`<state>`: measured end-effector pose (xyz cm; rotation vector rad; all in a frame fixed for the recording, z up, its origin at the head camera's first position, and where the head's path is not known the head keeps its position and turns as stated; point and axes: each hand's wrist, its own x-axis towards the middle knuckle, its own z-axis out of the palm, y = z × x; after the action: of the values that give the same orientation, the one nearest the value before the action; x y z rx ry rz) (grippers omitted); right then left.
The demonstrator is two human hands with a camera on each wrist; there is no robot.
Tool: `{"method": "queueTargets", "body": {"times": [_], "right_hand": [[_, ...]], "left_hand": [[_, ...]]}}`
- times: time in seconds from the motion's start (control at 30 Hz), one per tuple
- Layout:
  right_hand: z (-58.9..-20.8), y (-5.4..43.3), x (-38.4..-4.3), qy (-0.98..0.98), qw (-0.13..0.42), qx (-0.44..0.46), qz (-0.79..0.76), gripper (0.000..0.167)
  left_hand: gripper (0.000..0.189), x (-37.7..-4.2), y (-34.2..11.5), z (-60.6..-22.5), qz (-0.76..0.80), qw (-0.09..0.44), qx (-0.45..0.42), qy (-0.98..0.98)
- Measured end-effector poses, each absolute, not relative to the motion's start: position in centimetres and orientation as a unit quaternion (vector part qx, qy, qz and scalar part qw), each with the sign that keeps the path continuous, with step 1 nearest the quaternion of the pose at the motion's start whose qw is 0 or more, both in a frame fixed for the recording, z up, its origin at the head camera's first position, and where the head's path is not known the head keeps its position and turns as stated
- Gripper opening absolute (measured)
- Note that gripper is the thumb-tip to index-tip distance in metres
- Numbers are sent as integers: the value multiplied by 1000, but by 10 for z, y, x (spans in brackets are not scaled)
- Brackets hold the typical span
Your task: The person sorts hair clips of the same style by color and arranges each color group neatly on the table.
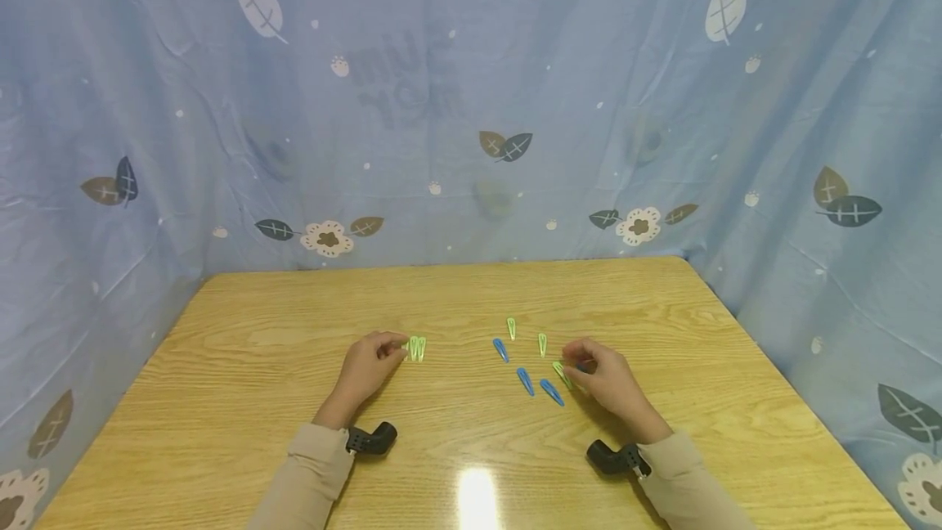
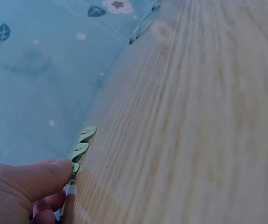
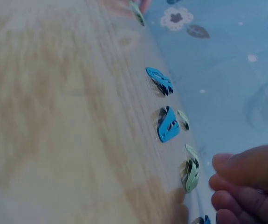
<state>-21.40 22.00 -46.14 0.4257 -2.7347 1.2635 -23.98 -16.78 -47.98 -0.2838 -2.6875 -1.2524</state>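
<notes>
Three green snap hair clips stand side by side on the left half of the table. The left hand pinches the leftmost green hair clip at its thumb and fingertips, partly hiding it. To the right, the right hand hovers low with thumb and fingers bent loosely and nothing visible between them. Close by its fingertips lies a green hair clip. A blue hair clip shows partly behind that hand.
Loose blue hair clips and green hair clips lie right of centre on the wooden table. A patterned blue curtain hangs behind and at both sides. Each wrist wears a black camera mount.
</notes>
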Motion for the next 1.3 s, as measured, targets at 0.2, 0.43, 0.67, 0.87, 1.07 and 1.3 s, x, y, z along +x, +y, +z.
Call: {"method": "queueTargets", "body": {"times": [0.2, 0.43, 0.67, 0.87, 1.07, 1.3], "right_hand": [[-458, 212, -213, -910, 48, 128, 391, 20], [-455, 202, -214, -920, 48, 122, 369, 20], [-454, 197, -215, -929, 47, 116, 349, 21], [-456, 198, -214, -926, 42, 115, 356, 21], [-456, 200, -216, -920, 49, 122, 369, 21], [-458, 205, -217, -896, 39, 107, 430, 24]], "left_hand": [[21, -239, -169, -479, -421, 81, -92, -899], [21, -240, -171, -480, -418, 85, -93, -899], [21, -239, -172, -480, -418, 86, -94, -900], [21, -240, -171, -480, -416, 82, -95, -901], [21, -242, -169, -481, -413, 88, -98, -901], [20, -242, -168, -484, -420, 89, -97, -898]]}}
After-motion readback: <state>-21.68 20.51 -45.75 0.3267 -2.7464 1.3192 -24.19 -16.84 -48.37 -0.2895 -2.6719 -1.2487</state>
